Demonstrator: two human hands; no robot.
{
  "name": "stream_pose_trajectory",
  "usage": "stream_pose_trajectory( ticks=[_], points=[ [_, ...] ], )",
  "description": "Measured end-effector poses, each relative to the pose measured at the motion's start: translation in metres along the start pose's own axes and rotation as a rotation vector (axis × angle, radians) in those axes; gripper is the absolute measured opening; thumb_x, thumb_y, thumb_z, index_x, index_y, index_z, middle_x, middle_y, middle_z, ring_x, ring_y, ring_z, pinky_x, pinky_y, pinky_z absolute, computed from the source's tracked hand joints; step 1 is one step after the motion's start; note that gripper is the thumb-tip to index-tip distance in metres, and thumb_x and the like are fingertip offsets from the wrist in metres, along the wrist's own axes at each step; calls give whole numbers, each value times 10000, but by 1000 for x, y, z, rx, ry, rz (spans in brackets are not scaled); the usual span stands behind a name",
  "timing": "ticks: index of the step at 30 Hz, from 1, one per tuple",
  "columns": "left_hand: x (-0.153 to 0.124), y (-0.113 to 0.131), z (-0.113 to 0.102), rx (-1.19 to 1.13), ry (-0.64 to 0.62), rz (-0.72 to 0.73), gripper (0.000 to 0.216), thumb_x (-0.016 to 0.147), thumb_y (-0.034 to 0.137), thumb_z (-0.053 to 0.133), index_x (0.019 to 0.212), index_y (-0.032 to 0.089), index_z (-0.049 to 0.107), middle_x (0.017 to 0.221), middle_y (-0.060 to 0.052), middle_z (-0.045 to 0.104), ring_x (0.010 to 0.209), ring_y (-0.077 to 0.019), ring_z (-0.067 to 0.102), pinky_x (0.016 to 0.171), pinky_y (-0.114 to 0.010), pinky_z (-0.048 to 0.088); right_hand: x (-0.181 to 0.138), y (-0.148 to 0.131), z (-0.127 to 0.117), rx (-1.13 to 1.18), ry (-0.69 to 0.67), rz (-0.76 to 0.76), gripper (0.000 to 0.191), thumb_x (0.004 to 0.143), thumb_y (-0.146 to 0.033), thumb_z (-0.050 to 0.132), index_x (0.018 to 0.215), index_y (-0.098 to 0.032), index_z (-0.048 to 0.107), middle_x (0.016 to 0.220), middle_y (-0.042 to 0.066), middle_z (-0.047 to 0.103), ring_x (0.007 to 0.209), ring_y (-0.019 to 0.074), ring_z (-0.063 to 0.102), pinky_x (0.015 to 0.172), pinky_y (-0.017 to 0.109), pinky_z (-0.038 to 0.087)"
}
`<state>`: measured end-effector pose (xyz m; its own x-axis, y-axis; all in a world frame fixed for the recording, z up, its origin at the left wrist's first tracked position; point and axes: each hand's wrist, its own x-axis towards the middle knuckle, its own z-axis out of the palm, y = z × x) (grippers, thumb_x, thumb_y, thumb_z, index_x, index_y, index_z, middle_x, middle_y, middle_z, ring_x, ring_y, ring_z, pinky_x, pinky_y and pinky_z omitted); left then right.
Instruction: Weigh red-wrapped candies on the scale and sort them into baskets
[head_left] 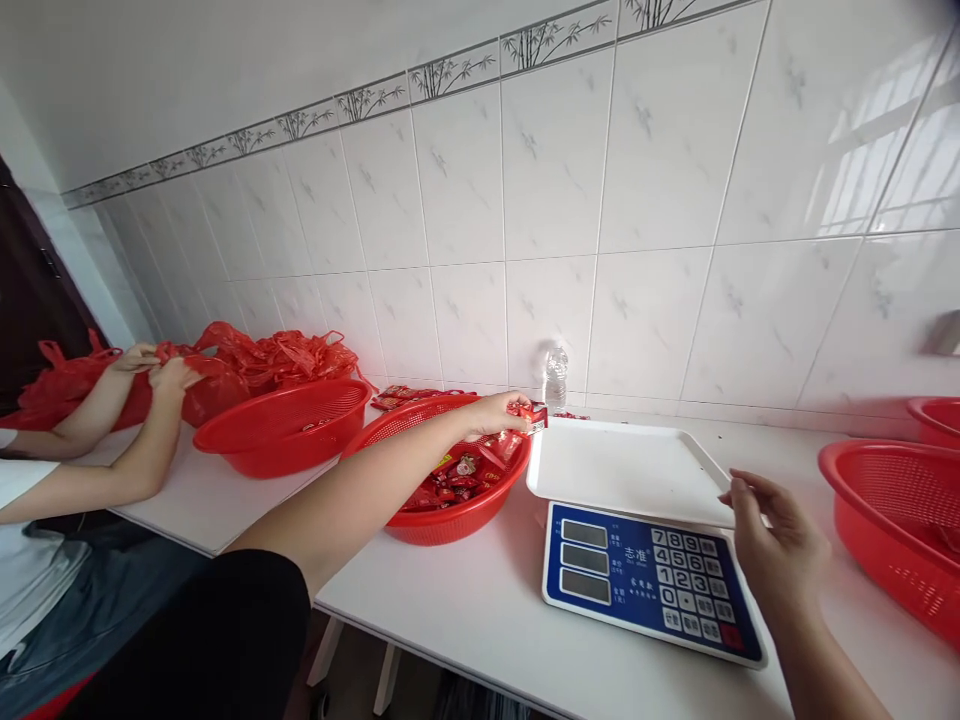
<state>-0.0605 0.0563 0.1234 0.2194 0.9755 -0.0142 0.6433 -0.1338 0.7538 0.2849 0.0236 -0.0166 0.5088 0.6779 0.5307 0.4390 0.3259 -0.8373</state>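
Observation:
My left hand (pixel 496 414) is closed around small red snack packets (pixel 534 416), above the right rim of a red plastic basket (pixel 442 528). Inside that basket lie many red wrapped packets (pixel 466 466). Just right of it stands a digital scale (pixel 645 580) with a blue keypad panel and a bare white weighing tray (pixel 630 462). At the tray's right front corner is my right hand (pixel 780 540), its fingers curled and the fingertips drawn together over the edge. Whether they grip the tray or something small is hidden.
A co-worker's hands (pixel 171 368) handle red plastic bags at the left, beside a heap of bags (pixel 277 350). Another red basket (pixel 285 440) stands between us. A clear bottle (pixel 556 378) is against the tiled wall. More red baskets (pixel 892 520) are at the right.

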Motion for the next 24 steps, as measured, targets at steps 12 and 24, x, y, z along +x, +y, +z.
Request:
stream_pose_trajectory(
  ticks=[12,24],
  points=[
    [46,24,55,-123,-10,-22,486,690,365,768,1101,161,605,1068,-103,657,904,-194,637,713,-265,510,4,-1,2,86,-26,34,277,821,-433,563,971,-222,661,741,22,681,770,220,642,706,297,426],
    [-3,-66,3,434,-39,-268,282,533,257,775,773,186,646,911,-71,681,929,-292,613,792,-362,488,2,3,1,27,-42,25,303,819,-453,552,1000,-241,671,757,14,689,812,230,640,758,311,422]
  ],
)
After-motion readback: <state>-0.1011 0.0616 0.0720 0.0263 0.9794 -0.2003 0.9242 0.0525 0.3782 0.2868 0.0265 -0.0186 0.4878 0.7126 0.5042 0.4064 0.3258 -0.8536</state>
